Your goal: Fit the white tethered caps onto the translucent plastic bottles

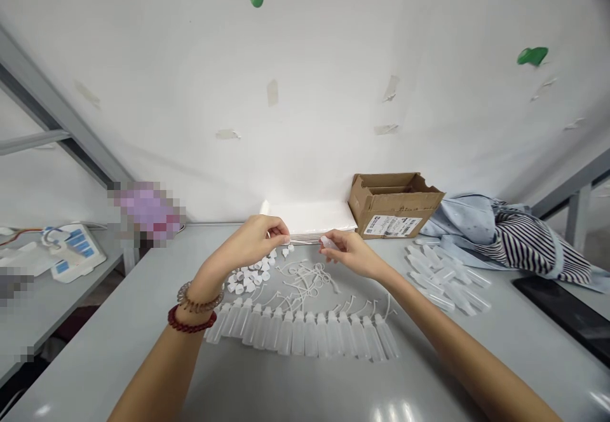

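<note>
My left hand (257, 239) is raised over the grey table (119, 339), fingers pinched together on something small and white that I cannot make out. My right hand (350, 253) holds a small clear plastic bottle (328, 242) by its end, a little to the right of the left fingertips. Below both hands lies a row of several clear squeeze bottles (305, 333) side by side. A pile of small white caps (250, 276) sits under my left hand, and a tangle of thin white strings (305, 279) lies between the hands.
More loose clear bottles (445, 276) lie at the right. An open cardboard box (393, 203) and a stack of white sheets (309, 218) stand against the wall. Striped and blue cloth (515, 238) lies far right, beside a dark flat slab (567, 311). Another table with a blue-and-white device (71, 257) stands left.
</note>
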